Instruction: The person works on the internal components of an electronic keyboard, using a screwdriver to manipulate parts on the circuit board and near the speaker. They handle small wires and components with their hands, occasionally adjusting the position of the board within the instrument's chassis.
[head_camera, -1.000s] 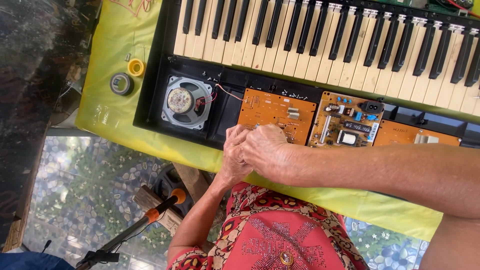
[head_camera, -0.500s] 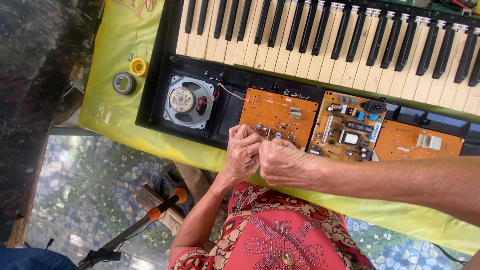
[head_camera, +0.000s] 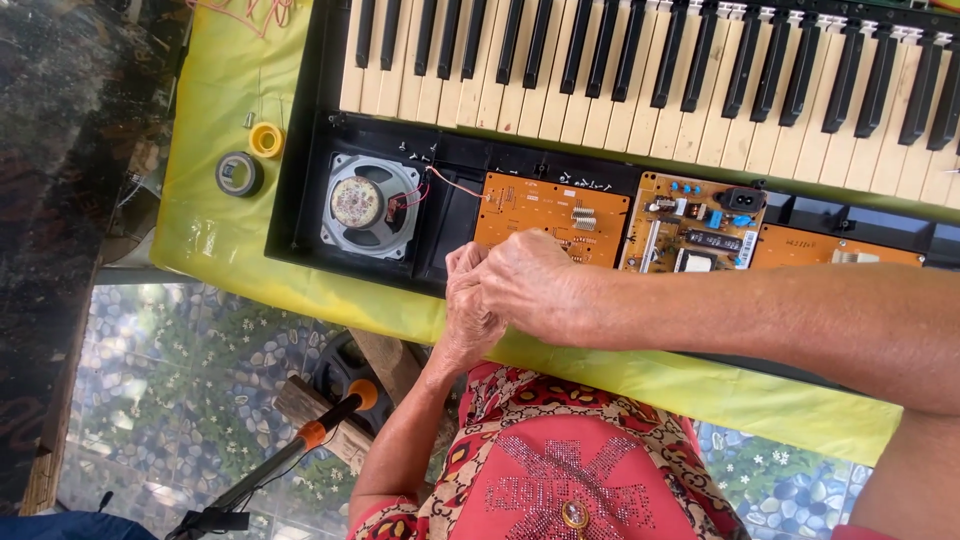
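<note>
An opened electronic keyboard (head_camera: 640, 60) lies on a yellow-green cloth (head_camera: 230, 240), its casing off. Inside sit a round speaker (head_camera: 365, 205) and orange circuit boards (head_camera: 545, 205). My left hand (head_camera: 465, 310) and my right hand (head_camera: 530, 285) are pressed together at the near edge of the left orange board, fingers curled. What they pinch is hidden under my right hand. A second board (head_camera: 695, 220) with a black socket lies to the right.
A yellow tape roll (head_camera: 266, 139) and a grey tape roll (head_camera: 239, 173) rest on the cloth left of the keyboard. Below the table are a pebble-pattern floor (head_camera: 190, 370), a wooden block and an orange-handled tool (head_camera: 330, 420). A dark slab (head_camera: 60, 200) stands at left.
Both hands have shifted slightly left along the near edge of the left orange board and stayed pressed together. The view has drifted a little.
</note>
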